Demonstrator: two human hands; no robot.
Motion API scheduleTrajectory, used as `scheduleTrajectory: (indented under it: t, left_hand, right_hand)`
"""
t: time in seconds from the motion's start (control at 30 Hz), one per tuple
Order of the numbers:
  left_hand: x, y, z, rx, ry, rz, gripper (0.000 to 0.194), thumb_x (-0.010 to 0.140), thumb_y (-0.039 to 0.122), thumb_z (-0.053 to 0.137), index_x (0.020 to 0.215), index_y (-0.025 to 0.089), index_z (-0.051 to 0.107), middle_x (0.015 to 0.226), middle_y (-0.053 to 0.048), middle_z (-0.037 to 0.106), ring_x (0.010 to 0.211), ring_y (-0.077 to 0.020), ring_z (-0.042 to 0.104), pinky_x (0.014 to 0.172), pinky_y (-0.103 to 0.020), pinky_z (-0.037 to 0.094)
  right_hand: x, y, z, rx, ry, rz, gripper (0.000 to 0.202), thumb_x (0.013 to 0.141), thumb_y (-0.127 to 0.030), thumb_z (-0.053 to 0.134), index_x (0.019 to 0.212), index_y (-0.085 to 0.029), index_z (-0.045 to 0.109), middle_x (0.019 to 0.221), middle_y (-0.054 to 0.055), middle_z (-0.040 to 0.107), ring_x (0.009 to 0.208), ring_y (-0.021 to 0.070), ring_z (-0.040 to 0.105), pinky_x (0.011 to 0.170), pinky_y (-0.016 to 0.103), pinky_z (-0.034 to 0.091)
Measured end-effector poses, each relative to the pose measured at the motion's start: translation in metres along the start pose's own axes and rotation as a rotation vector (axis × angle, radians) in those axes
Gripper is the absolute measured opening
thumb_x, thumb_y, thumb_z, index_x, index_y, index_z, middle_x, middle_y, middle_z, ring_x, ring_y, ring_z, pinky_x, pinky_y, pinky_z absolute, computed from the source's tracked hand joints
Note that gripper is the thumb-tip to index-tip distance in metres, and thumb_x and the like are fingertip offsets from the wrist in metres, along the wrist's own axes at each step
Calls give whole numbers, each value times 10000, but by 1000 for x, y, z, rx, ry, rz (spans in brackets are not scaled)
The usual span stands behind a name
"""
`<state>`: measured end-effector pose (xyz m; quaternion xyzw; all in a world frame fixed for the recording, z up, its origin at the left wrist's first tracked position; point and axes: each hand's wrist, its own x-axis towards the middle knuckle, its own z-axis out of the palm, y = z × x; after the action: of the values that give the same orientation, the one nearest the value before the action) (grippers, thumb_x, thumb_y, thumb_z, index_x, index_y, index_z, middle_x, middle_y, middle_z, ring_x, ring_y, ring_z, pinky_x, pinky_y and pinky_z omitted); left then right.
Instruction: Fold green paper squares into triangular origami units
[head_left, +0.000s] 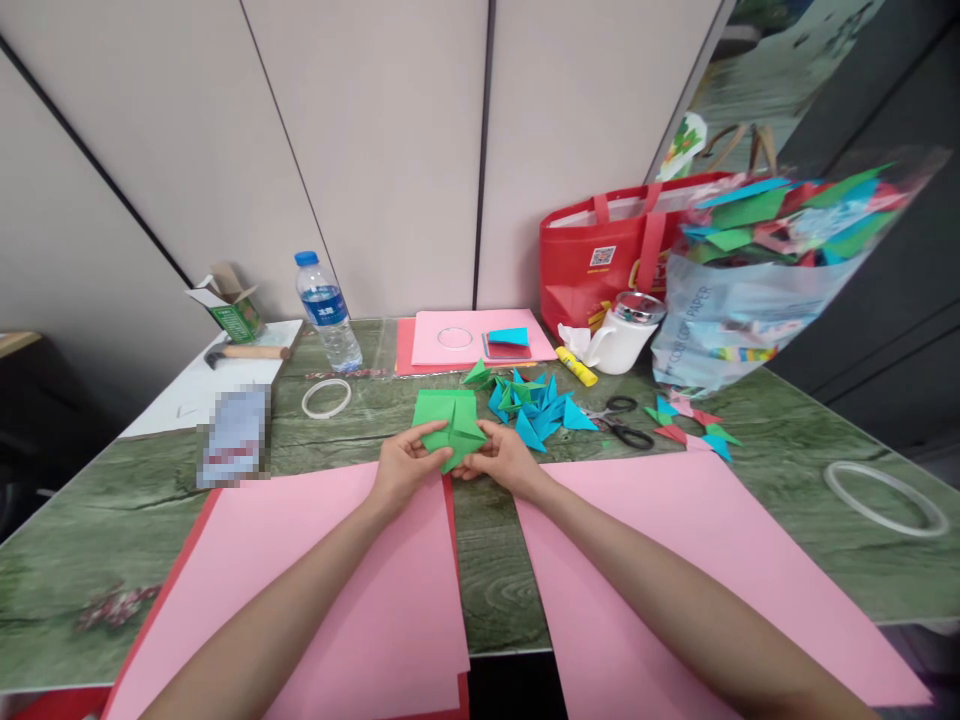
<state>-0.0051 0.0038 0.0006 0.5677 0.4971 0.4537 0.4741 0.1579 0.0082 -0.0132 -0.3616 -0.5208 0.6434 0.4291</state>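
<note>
A partly folded piece of green origami paper (454, 432) is held between my two hands, creases running out from its middle. My left hand (407, 460) pinches its left edge, thumb on top. The right edge is gripped by my right hand (504, 457), whose lower fingers are partly hidden under the paper. Just behind it lies a stack of green paper squares (431, 402). To the right sits a pile of folded blue paper pieces (541, 408), with a few green folded pieces (477, 375) at its back left.
Pink sheets (322, 590) lie under both forearms. Scissors (628, 422), a glue stick (576, 367), a white mug (626, 335), a red bag (592, 255) and a plastic bag of paper scraps (739, 300) stand right. A water bottle (328, 312) and hammer (251, 352) are left.
</note>
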Motion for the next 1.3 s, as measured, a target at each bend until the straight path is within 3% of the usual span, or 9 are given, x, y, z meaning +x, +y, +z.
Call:
scheduleTrajectory:
  t: [0.27, 0.57, 0.8, 0.9, 0.97, 1.17, 1.3]
  left_hand:
    - [4, 6, -3, -10, 19, -16, 503, 547, 302, 721, 1002, 110, 625, 449, 96, 220, 418, -31, 179, 392, -181, 131]
    - [8, 7, -13, -162, -110, -129, 566, 519, 252, 744, 1048, 113, 597, 624, -2, 591, 525, -83, 492, 523, -216, 391]
    - [8, 7, -11, -168, -96, -111, 557, 533, 249, 740, 1051, 106, 592, 612, 3, 579, 522, -76, 483, 526, -211, 390]
    - [7, 9, -9, -81, -18, -60, 517, 545, 253, 731, 1023, 99, 611, 444, 85, 384, 408, -28, 313, 408, -161, 259]
    - [5, 10, -7, -31, 9, -24, 511, 546, 254, 728, 1020, 103, 615, 423, 103, 288, 389, -18, 232, 380, -159, 183]
    - [2, 10, -2, -55, -63, 24, 613, 568, 248, 710, 1143, 135, 531, 529, 59, 468, 454, -49, 410, 441, -166, 316]
    - [2, 9, -2, -80, -22, 28, 531, 605, 293, 680, 1094, 120, 565, 623, 11, 564, 537, -83, 491, 497, -191, 397]
  right_hand:
    - [1, 3, 0, 78, -30, 19, 452, 682, -226, 552, 1084, -156, 357, 607, 21, 682, 620, 186, 671, 547, 272, 531]
    - [0, 3, -1, 153, -123, 57, 461, 704, -169, 437, 1150, -168, 324, 752, 61, 701, 672, 180, 673, 538, 257, 520]
    - [-2, 1, -2, 247, -105, 68, 553, 735, -165, 355, 1263, -151, 192, 755, 91, 698, 670, 190, 671, 549, 288, 518]
    - [-1, 2, 0, 208, -70, 47, 544, 758, -233, 442, 1246, -155, 215, 696, 64, 690, 625, 189, 667, 526, 285, 518]
    - [1, 3, 2, 131, -31, 14, 617, 703, -247, 575, 1217, -155, 246, 625, 23, 670, 585, 183, 659, 510, 271, 518]
    - [3, 5, 3, 43, 154, -69, 337, 680, -416, 593, 892, -166, 515, 651, -10, 607, 537, 135, 618, 486, 263, 527]
    - [3, 3, -1, -65, 249, -152, 330, 642, -414, 624, 856, -167, 574, 731, 5, 594, 573, 123, 575, 470, 255, 520]
